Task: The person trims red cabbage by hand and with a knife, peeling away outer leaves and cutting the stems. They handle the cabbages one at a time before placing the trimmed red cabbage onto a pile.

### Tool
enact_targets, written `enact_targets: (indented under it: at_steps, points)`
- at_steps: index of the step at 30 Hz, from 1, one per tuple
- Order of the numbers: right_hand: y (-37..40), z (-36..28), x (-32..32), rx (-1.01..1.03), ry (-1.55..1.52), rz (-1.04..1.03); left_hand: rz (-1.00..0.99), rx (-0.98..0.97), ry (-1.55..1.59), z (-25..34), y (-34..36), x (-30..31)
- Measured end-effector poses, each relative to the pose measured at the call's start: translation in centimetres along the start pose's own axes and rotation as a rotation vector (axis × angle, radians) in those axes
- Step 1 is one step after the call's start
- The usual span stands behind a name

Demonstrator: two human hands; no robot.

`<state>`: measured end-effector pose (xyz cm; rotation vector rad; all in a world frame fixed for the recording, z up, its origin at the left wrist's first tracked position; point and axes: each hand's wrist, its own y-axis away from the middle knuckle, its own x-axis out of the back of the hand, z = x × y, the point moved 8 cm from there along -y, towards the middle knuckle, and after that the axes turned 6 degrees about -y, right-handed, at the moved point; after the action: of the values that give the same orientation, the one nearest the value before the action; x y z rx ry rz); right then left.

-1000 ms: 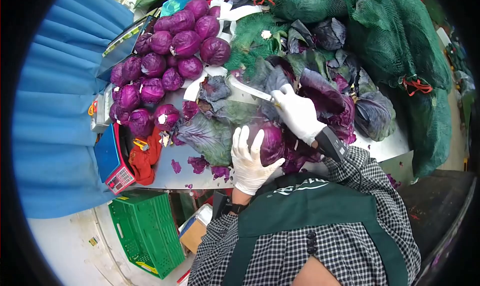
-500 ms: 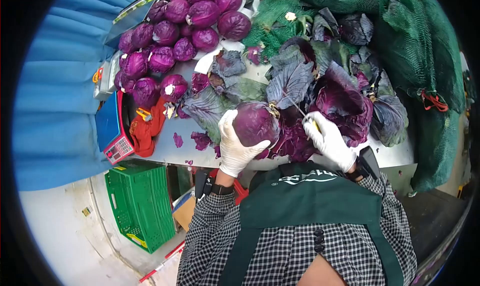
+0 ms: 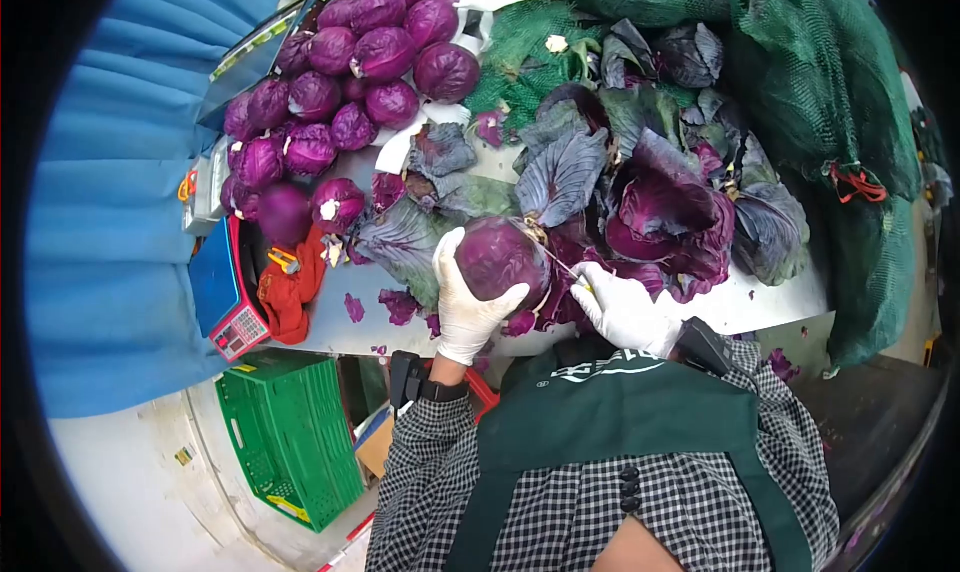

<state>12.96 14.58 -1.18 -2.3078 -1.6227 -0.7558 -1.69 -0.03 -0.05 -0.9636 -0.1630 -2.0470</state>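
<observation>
A round red cabbage rests in my left hand, its gloved fingers and thumb spread around the near left side. In my right hand, also in a white glove, is a knife with a thin blade; its handle is mostly hidden by the fingers. The blade's tip reaches the stem end of the cabbage, on its right side. Loose outer cabbage leaves lie piled right behind and beside both hands. A flat dark leaf lies just beyond the cabbage.
Several trimmed red cabbages are heaped at the back left. A scale and a red cloth with an orange-handled tool sit at the left. Green mesh sacks line the right. A green crate stands below the table.
My right hand has moved left and a little down, bringing the knife's blade to the cabbage's stem end. My left hand still holds the cabbage. The view has shifted slightly.
</observation>
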Motion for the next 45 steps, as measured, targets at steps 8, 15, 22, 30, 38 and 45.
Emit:
enact_targets:
  at_steps: [8, 15, 22, 30, 38, 45]
  points:
    - [-0.4, 0.1, -1.1, 0.034, 0.125, -0.003, -0.065, 0.067, 0.176, -0.7, 0.1, -0.8]
    - [-0.6, -0.9, -0.5, 0.063, 0.081, 0.038, -0.081, 0.121, 0.232, -1.4, 0.1, -1.1]
    - [-1.6, -0.5, -1.4, 0.008, 0.118, -0.108, -0.092, 0.101, 0.200, -1.0, -0.2, -0.8]
    - [-1.8, -1.6, -0.4, 0.052, 0.096, -0.028, -0.113, 0.151, 0.239, -1.4, -0.1, -1.1]
    - [-2.7, -0.8, -1.6, 0.040, 0.187, -0.125, -0.123, 0.108, 0.198, -0.9, -0.5, -1.0]
    - [-2.8, -0.5, -1.0, 0.043, 0.209, -0.102, -0.132, 0.063, 0.122, 0.3, -1.2, -1.1]
